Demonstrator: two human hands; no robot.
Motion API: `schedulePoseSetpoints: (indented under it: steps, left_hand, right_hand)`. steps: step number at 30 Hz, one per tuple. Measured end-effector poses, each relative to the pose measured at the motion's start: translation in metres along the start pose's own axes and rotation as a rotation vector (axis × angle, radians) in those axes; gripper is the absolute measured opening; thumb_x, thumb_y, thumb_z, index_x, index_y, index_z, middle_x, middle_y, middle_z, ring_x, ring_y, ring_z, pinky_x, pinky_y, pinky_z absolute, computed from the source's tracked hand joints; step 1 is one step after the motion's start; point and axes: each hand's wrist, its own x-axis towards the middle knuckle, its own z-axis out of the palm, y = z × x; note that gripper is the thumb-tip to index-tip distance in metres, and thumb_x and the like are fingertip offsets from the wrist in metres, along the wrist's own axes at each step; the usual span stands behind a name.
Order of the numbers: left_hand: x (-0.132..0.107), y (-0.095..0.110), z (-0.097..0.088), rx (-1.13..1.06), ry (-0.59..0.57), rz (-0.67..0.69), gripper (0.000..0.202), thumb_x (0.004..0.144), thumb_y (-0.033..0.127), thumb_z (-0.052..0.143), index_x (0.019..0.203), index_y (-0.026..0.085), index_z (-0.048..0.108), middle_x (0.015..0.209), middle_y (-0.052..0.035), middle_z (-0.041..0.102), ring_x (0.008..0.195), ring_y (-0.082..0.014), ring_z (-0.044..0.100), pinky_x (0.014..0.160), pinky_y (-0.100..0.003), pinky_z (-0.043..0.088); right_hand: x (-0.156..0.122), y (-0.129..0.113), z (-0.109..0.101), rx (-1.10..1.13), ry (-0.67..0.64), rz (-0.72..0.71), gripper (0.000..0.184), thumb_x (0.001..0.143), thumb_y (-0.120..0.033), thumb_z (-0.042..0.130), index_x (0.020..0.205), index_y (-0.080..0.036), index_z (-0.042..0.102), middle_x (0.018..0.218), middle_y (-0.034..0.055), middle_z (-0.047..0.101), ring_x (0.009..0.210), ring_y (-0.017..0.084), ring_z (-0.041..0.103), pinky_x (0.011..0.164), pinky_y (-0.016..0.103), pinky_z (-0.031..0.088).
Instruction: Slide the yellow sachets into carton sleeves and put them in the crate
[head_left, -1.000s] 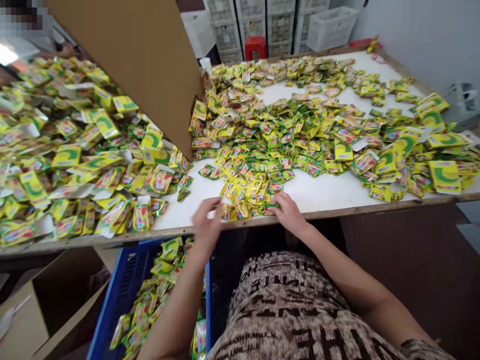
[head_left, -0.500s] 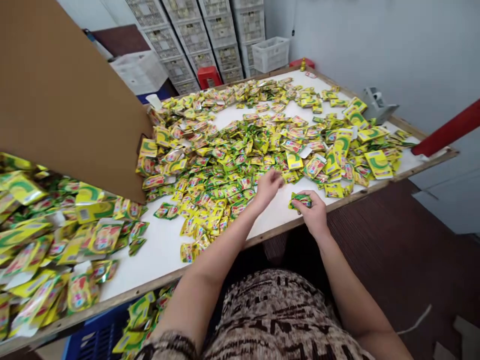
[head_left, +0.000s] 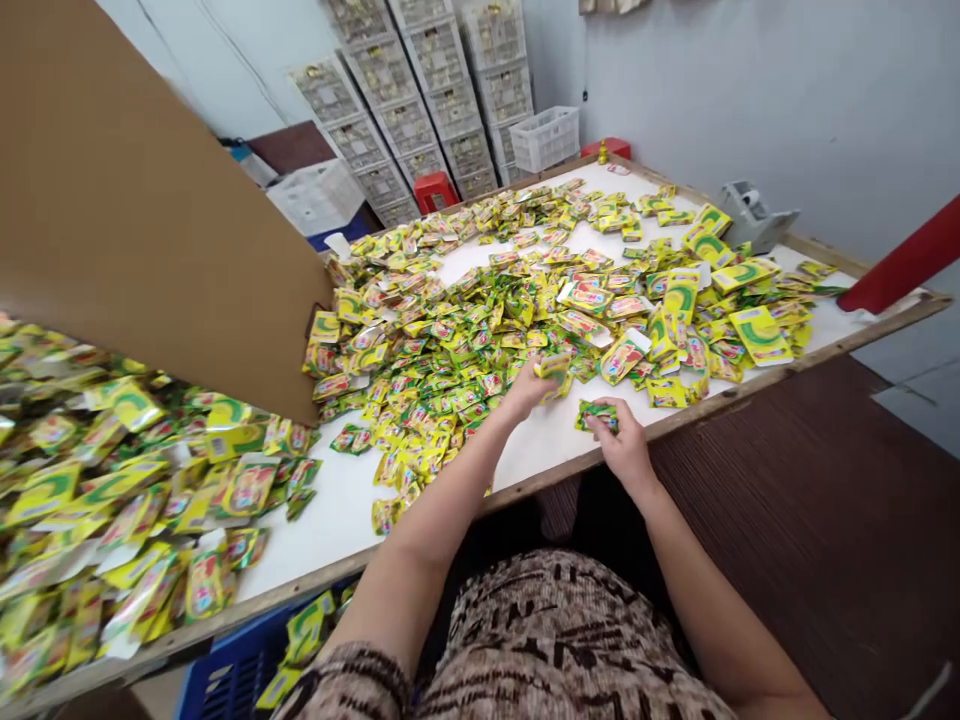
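My left hand (head_left: 527,390) is closed around a small yellow box (head_left: 553,368), slightly blurred, at the near edge of the heap. To its right, my right hand (head_left: 628,445) pinches green foil packets (head_left: 595,414) between thumb and fingers, just above the white tabletop near the front edge. How many packets it holds I cannot tell. In front of both hands spreads a large heap of small green and yellow packets (head_left: 465,375). Flattened-looking yellow and pink cartons (head_left: 626,355) lie to the right of the heap, some with white flaps open.
A brown cardboard sheet (head_left: 165,220) stands upright on the left, with many yellow cartons (head_left: 131,500) beside it. Beneath the table edge is a blue crate (head_left: 240,660). A tape dispenser (head_left: 754,215) and red post (head_left: 904,255) are at right. White crates (head_left: 397,100) are stacked behind.
My left hand has closed on a yellow box that lay at the heap's near edge. My right hand still holds the green packets, a little lower in view. The camera view has shifted slightly.
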Motion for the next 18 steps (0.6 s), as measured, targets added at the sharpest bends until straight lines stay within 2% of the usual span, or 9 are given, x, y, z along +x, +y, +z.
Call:
schedulePoseSetpoints:
  steps: [3, 4, 6, 8, 11, 14, 18]
  left_hand:
    - [-0.05, -0.012, -0.021, 0.367, -0.004, 0.222, 0.035, 0.067, 0.005, 0.055, 0.099, 0.019, 0.052, 0.095, -0.0035, 0.061, 0.09, -0.0189, 0.057, 0.082, -0.033, 0.046]
    - [-0.064, -0.014, -0.023, 0.517, 0.017, 0.287, 0.04, 0.068, 0.004, 0.054, 0.104, 0.02, 0.051, 0.102, -0.0057, 0.06, 0.096, -0.0211, 0.057, 0.086, -0.035, 0.045]
    - [-0.085, -0.016, -0.021, 0.767, 0.099, 0.33, 0.041, 0.069, 0.006, 0.056, 0.107, 0.02, 0.051, 0.108, -0.01, 0.058, 0.105, -0.0256, 0.053, 0.09, -0.039, 0.043]
    - [-0.097, -0.016, -0.015, 0.938, 0.212, 0.282, 0.033, 0.071, 0.013, 0.061, 0.102, 0.018, 0.051, 0.106, -0.0127, 0.056, 0.105, -0.0291, 0.052, 0.088, -0.041, 0.043]
    - [-0.105, -0.015, -0.007, 1.067, 0.366, 0.176, 0.027, 0.075, 0.023, 0.063, 0.098, 0.017, 0.05, 0.105, -0.0146, 0.056, 0.101, -0.0315, 0.051, 0.082, -0.042, 0.043]
    - [-0.107, -0.018, 0.0, 1.109, 0.46, 0.124, 0.024, 0.081, 0.029, 0.061, 0.098, 0.016, 0.05, 0.104, -0.0159, 0.057, 0.101, -0.0327, 0.051, 0.081, -0.043, 0.041]
    - [-0.109, -0.022, 0.013, 1.046, 0.474, 0.114, 0.023, 0.083, 0.03, 0.06, 0.098, 0.015, 0.051, 0.107, -0.0177, 0.056, 0.105, -0.0339, 0.051, 0.088, -0.047, 0.039]
  right_hand:
    - [0.007, -0.017, 0.01, 0.251, 0.095, 0.041, 0.034, 0.081, -0.042, 0.069, 0.106, -0.022, 0.058, 0.086, 0.001, 0.066, 0.068, 0.015, 0.062, 0.061, 0.029, 0.056]
    - [0.009, -0.025, 0.015, 0.303, 0.119, 0.021, 0.036, 0.081, -0.043, 0.069, 0.108, -0.022, 0.058, 0.087, 0.0011, 0.066, 0.072, 0.016, 0.062, 0.061, 0.029, 0.056]
    - [0.012, -0.043, 0.026, 0.304, 0.12, -0.036, 0.036, 0.083, -0.043, 0.066, 0.111, -0.023, 0.057, 0.091, 0.0023, 0.066, 0.078, 0.017, 0.062, 0.064, 0.03, 0.057]
    - [0.012, -0.055, 0.038, 0.166, 0.081, -0.101, 0.032, 0.085, -0.042, 0.063, 0.11, -0.022, 0.06, 0.096, 0.0045, 0.067, 0.084, 0.019, 0.062, 0.072, 0.033, 0.056]
    - [0.007, -0.057, 0.049, -0.173, 0.022, -0.213, 0.016, 0.084, -0.035, 0.062, 0.092, -0.021, 0.063, 0.094, 0.0073, 0.067, 0.091, 0.023, 0.06, 0.086, 0.038, 0.051]
    - [0.004, -0.051, 0.052, -0.406, -0.041, -0.262, 0.013, 0.082, -0.03, 0.062, 0.073, -0.021, 0.058, 0.083, 0.0073, 0.062, 0.085, 0.023, 0.057, 0.081, 0.037, 0.048]
    - [0.015, -0.053, 0.047, -0.574, -0.227, -0.279, 0.014, 0.079, -0.021, 0.062, 0.067, -0.021, 0.055, 0.083, 0.0071, 0.06, 0.08, 0.022, 0.056, 0.075, 0.035, 0.047]
